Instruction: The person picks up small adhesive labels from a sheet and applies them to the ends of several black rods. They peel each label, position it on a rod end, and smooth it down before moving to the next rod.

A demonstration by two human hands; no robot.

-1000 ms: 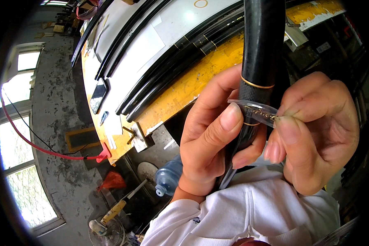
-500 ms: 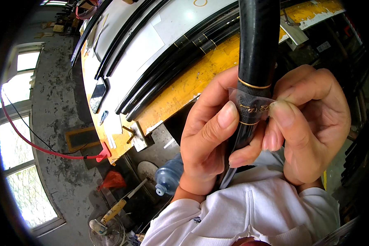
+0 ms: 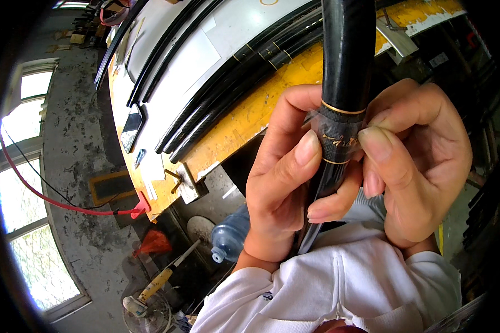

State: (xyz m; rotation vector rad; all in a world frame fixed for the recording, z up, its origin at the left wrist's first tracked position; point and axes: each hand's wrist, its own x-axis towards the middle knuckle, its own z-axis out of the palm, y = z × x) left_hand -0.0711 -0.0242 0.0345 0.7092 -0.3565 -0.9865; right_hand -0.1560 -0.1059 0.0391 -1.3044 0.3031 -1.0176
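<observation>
A thick black glossy tube (image 3: 347, 55) with thin gold rings rises from my chest past the far edge of the table. My left hand (image 3: 280, 183) wraps around it from the left, thumb on its side and a finger curled across its lower part. Between two gold rings, a small clear film (image 3: 343, 129) with gold script lies over a textured dark band. At the film's right edge, the thumb and forefinger of my right hand (image 3: 422, 161) are pinched together on it. The underside of the tube is hidden.
Several black tubes (image 3: 228, 100) with gold rings lie along the yellow-edged table (image 3: 300, 75). A phone (image 3: 132, 130) rests near the table's left end, by a small metal clamp (image 3: 183, 183). Below are a blue water bottle (image 3: 228, 236) and a fan (image 3: 147, 311).
The clear film sits closer against the tube than before, its loose upper edge less raised. Both hands and the tube have shifted slightly up and to the left.
</observation>
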